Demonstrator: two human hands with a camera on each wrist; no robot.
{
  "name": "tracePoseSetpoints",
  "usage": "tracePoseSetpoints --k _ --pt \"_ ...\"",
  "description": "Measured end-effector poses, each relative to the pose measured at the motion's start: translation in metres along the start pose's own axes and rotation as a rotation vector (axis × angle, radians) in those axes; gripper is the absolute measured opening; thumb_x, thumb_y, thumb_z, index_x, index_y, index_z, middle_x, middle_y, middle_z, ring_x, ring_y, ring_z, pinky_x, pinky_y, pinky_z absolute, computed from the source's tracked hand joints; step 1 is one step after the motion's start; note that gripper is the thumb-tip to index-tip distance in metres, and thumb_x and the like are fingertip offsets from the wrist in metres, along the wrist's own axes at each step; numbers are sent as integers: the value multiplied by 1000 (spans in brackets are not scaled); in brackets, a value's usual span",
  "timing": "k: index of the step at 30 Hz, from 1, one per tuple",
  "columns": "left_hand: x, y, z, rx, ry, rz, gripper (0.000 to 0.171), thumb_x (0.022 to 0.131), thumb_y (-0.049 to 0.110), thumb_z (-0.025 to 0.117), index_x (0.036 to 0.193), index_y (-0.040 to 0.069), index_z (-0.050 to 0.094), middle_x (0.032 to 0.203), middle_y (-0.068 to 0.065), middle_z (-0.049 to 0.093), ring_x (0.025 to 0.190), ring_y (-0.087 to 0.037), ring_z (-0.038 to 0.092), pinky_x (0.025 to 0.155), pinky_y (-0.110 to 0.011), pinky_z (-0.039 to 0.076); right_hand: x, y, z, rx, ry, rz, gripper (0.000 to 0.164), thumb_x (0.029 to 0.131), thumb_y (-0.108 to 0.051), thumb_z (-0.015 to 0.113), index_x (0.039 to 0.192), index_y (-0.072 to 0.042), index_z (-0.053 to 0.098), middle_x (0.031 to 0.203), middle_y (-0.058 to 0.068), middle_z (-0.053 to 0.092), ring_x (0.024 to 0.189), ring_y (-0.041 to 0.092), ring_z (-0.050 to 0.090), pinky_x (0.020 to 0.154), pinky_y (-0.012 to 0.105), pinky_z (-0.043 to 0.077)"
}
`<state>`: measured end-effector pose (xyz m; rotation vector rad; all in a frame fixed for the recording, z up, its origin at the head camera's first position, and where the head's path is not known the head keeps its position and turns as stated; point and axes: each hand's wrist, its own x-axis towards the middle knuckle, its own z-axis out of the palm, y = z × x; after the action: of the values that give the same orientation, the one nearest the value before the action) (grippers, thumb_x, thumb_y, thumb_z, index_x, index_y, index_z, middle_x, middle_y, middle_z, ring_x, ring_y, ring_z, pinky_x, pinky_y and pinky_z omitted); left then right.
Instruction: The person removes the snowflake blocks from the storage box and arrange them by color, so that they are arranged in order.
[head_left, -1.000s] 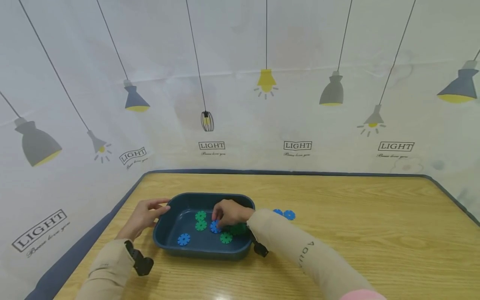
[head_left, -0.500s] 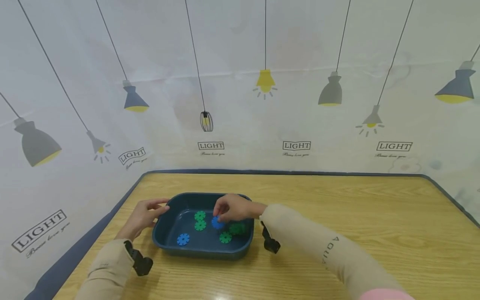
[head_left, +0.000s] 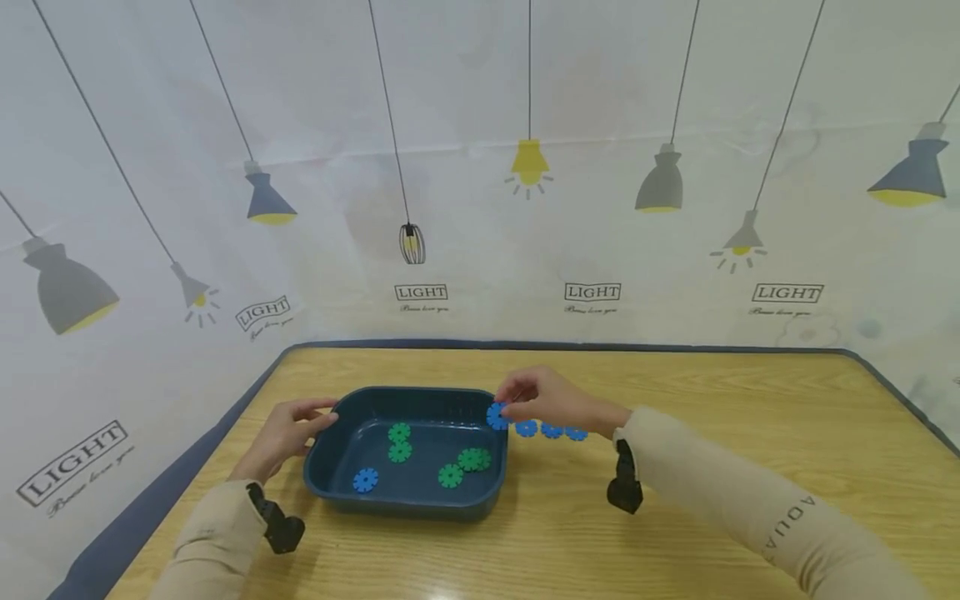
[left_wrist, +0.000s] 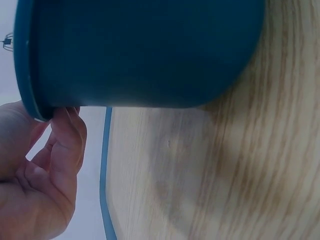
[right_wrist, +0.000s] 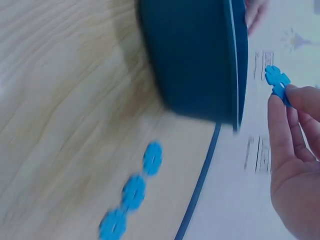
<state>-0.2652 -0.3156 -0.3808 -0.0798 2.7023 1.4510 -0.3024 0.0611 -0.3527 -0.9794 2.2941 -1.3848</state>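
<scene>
My right hand (head_left: pixel 555 398) pinches a blue notched plastic disc (head_left: pixel 497 416) between thumb and fingertips, just above the right rim of a dark blue basin (head_left: pixel 405 502). In the right wrist view, that held disc (right_wrist: pixel 276 82) is seen at a slant, clear of the basin wall. Three more blue discs (head_left: pixel 527 428) lie in a row on the table right of the basin. My left hand (head_left: pixel 288 433) grips the basin's left rim; the left wrist view shows its thumb and fingers (left_wrist: pixel 67 137) about the edge. Inside lie several green discs (head_left: pixel 451 476) and one blue disc (head_left: pixel 365 480).
The basin stands on the left part of a wood-grain table (head_left: pixel 712 433) with a dark blue edge. Behind and beside it hangs a pale cloth (head_left: pixel 480 208) printed with lamps. Each wrist wears a small black camera (head_left: pixel 625 483).
The right hand has lifted the blue disc from the basin floor and carried it rightward to the rim. The left hand has stayed in place on the basin.
</scene>
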Motion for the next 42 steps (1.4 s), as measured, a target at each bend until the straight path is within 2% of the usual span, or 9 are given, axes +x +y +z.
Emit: tracePoseSetpoints --k 6,11,17,24,34,42 --pt "0 2 -1 7 4 -1 46 87 24 57 126 1 48 106 -18 52 82 -18 56 63 -33 50 -27 24 -28 7 67 44 15 83 -4 59 96 4 58 86 10 58 79 33 58 70 43 48" --pt "0 3 0 16 2 -8 46 87 25 57 126 1 48 109 -20 52 85 -19 56 64 -34 50 -49 53 -43 -15 126 77 15 83 -2 59 95 7 57 85 13 57 78 32 57 68 39 49" --pt "-1 2 1 20 9 -13 46 87 24 57 126 1 48 107 -19 52 84 -20 56 64 -36 50 -67 78 -55 -24 167 140 15 84 -4 59 95 5 57 87 12 56 77 23 57 69 35 50" --pt "-1 0 1 15 18 -21 46 87 24 58 125 1 49 104 -18 54 84 -20 57 65 -37 50 -74 91 -62 -59 180 185 15 83 -4 59 93 6 57 86 11 57 74 19 54 64 30 49" --pt "2 -1 2 24 19 -18 45 87 25 58 125 2 49 101 -16 55 84 -20 57 66 -38 50 -75 105 -57 -181 196 176 11 81 -4 62 90 3 61 83 7 59 70 17 52 60 28 45" --pt "-1 2 1 14 17 -14 46 86 24 58 125 1 49 102 -17 54 84 -19 57 66 -38 50 -74 105 -54 -209 243 256 10 80 -3 62 89 2 61 81 5 59 69 15 51 59 29 44"
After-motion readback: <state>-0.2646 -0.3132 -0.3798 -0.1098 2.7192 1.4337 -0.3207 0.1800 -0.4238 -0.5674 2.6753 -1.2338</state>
